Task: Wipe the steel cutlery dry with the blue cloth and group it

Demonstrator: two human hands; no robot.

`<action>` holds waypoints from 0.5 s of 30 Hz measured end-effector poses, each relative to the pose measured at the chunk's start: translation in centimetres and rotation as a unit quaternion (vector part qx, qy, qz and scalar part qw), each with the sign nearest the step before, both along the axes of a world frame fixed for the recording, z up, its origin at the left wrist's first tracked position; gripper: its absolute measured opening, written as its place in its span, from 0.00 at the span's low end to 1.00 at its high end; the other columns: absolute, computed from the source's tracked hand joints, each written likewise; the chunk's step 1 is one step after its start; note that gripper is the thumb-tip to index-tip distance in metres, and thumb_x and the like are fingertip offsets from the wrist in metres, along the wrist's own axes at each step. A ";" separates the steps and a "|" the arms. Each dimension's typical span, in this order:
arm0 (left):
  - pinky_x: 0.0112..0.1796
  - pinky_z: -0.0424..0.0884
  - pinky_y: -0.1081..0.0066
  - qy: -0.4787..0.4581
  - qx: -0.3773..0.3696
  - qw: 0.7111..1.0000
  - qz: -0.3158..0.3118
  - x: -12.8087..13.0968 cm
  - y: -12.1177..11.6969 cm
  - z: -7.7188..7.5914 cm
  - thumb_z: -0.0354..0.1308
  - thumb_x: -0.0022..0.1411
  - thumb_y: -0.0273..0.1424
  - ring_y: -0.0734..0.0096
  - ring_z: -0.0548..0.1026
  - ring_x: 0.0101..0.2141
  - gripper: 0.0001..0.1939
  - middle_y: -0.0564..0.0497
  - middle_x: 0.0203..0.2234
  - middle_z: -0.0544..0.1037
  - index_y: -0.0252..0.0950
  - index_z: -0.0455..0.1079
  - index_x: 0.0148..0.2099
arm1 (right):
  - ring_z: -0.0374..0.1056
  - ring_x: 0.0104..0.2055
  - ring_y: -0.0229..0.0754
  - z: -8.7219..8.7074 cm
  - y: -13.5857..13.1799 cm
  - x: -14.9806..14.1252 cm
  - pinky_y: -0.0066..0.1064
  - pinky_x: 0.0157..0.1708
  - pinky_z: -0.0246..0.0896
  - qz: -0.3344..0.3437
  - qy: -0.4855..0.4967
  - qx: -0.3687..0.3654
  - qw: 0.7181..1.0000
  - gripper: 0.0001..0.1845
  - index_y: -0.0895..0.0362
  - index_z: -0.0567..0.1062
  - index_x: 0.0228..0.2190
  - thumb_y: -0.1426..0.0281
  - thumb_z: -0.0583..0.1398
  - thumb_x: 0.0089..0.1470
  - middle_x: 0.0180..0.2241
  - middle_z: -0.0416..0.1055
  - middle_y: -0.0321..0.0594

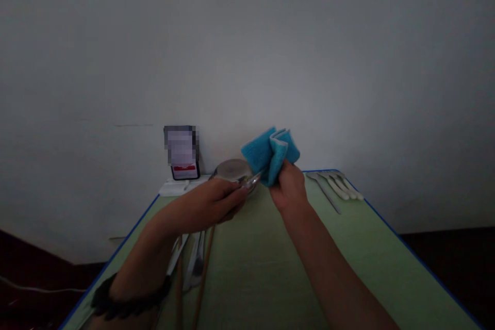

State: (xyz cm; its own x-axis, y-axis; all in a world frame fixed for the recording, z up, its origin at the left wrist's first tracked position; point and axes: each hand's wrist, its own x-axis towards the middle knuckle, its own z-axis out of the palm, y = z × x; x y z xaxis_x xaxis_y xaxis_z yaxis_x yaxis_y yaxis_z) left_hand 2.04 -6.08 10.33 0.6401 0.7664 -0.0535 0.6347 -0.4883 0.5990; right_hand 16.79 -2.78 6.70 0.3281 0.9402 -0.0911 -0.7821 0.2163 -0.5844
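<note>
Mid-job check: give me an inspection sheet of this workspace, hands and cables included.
Surface: blue-edged green tabletop.
Job's things: metal utensil, its tip at the blue cloth.
Clutter: round container at the far side; wooden sticks and metal cutlery left; pale-handled cutlery right; phone propped far left.
Grip: left hand holds the utensil, right hand the cloth.
Cables: white cable at lower left, off the table.
Surroundings: grey wall behind.

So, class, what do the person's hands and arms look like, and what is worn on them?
The left hand and right hand are ungloved, and no sleeves show. A black, bunched band, apparently fabric, with a wavy edge circles the left forearm; nothing worn shows on the right forearm.
</note>
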 end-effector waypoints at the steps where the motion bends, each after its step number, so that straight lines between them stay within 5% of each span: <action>1: 0.20 0.56 0.79 0.006 -0.008 1.000 -0.005 0.1 0.0 -0.1 0.41 0.63 0.43 0.80 0.60 0.17 0.22 0.57 0.15 0.61 0.35 0.60 0.23 | 0.66 0.22 0.32 -0.2 0.1 0.1 0.24 0.27 0.66 0.005 0.003 0.004 1.000 0.05 0.59 0.69 0.21 0.75 0.62 0.39 0.19 0.71 0.30; 8: 0.17 0.55 0.79 -0.026 -0.094 0.995 -0.031 -0.6 -0.3 0.0 0.43 0.61 0.44 0.80 0.58 0.16 0.21 0.58 0.15 0.60 0.35 0.60 0.24 | 0.69 0.31 0.35 -0.4 0.9 1.7 0.29 0.34 0.68 -0.048 -0.043 -0.003 0.998 0.10 0.58 0.72 0.30 0.66 0.62 0.43 0.28 0.74 0.35; 15: 0.17 0.54 0.78 -0.123 -0.130 0.983 0.044 -2.1 0.2 0.1 0.45 0.59 0.46 0.79 0.56 0.15 0.22 0.58 0.13 0.57 0.36 0.57 0.21 | 0.69 0.36 0.40 -0.9 0.9 1.8 0.33 0.36 0.65 -0.121 -0.219 0.019 0.968 0.18 0.60 0.73 0.33 0.60 0.62 0.42 0.34 0.74 0.40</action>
State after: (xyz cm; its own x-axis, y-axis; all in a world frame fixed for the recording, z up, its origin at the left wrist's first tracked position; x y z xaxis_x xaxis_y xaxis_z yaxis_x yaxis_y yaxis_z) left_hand -0.11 -5.90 10.42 0.5898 0.8005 -0.1064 0.4884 -0.2486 0.8365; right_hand 18.59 -1.92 5.80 0.5378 0.8314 0.1399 -0.3860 0.3903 -0.8359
